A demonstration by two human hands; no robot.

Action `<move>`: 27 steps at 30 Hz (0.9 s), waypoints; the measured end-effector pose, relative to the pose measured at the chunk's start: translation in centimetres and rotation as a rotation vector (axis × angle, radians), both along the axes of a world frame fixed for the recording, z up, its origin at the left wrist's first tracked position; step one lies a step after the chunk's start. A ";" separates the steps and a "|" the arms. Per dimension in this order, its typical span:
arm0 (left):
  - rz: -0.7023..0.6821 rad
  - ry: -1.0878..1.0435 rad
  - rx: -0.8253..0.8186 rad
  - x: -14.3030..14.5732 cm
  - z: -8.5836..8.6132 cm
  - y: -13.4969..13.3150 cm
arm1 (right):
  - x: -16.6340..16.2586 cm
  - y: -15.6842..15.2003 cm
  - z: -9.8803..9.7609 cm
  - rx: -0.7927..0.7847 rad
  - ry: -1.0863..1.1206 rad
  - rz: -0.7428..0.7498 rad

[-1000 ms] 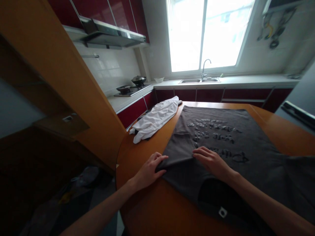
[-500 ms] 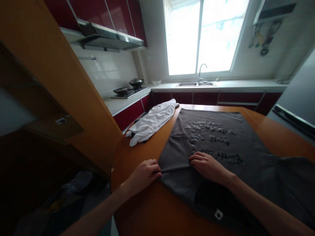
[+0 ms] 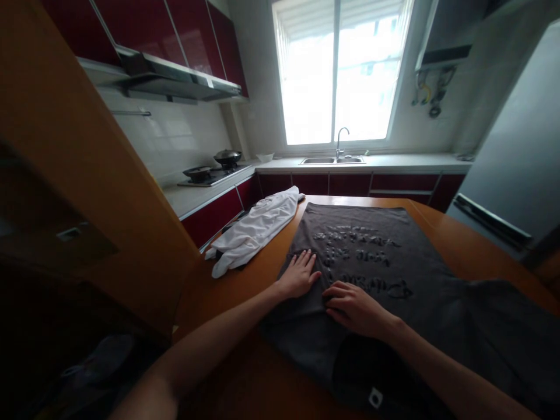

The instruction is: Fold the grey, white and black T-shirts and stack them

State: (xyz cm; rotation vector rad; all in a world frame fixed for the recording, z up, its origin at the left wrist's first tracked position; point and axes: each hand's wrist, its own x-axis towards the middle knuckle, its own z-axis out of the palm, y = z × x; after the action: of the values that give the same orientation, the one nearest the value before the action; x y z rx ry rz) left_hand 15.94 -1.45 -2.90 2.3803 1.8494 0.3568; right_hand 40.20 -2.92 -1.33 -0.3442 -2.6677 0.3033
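A dark grey T-shirt lies spread on the wooden table, with shiny dark lettering across its upper face. Its black neck opening and small white label face me at the near side. My left hand rests flat on the shirt's left part, fingers spread and pointing away from me. Just to the right, my right hand lies on the cloth below the lettering, its fingers loosely bent and slightly apart. Neither hand lifts any fabric.
A crumpled white garment with dark parts lies at the table's left edge. The orange-brown wooden table has a rounded rim. Beyond are a stove with pans, a sink and, at right, a fridge.
My left hand has let go of the shirt's left edge and moved up and right onto the cloth, now flat. My right hand stays about where it was on the shirt. The view has shifted slightly.
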 end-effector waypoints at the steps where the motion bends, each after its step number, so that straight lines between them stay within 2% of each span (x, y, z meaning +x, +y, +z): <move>1: 0.004 0.003 -0.002 -0.2 -0.6 0.2 | 0.0 0.0 0.0 -0.002 -0.001 -0.002; 4: 0.006 -0.015 0.024 -0.8 -1.0 0.2 | -0.1 0.1 0.0 -0.009 -0.003 -0.004; 12: 0.042 0.104 0.100 -0.8 0.3 0.0 | 0.0 0.4 0.1 -0.006 -0.005 0.004; 18: 0.069 0.162 0.045 -1.4 -0.1 0.2 | -0.2 0.4 0.2 0.016 0.009 -0.002; 21: 0.072 0.126 0.075 -1.4 0.1 0.1 | -0.2 0.5 0.2 0.012 0.013 0.003; 24: 0.034 0.092 0.144 -1.2 0.7 -0.1 | -0.1 0.5 0.2 0.004 0.010 0.007; 27: -0.037 0.087 0.105 -0.9 0.8 -0.4 | -0.1 0.5 0.2 0.003 0.009 0.006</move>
State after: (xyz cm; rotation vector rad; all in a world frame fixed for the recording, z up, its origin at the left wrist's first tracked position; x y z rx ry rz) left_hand 14.99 -1.80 -2.13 2.5347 1.8635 0.3604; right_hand 40.13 -2.40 -1.15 -0.3330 -2.6609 0.3019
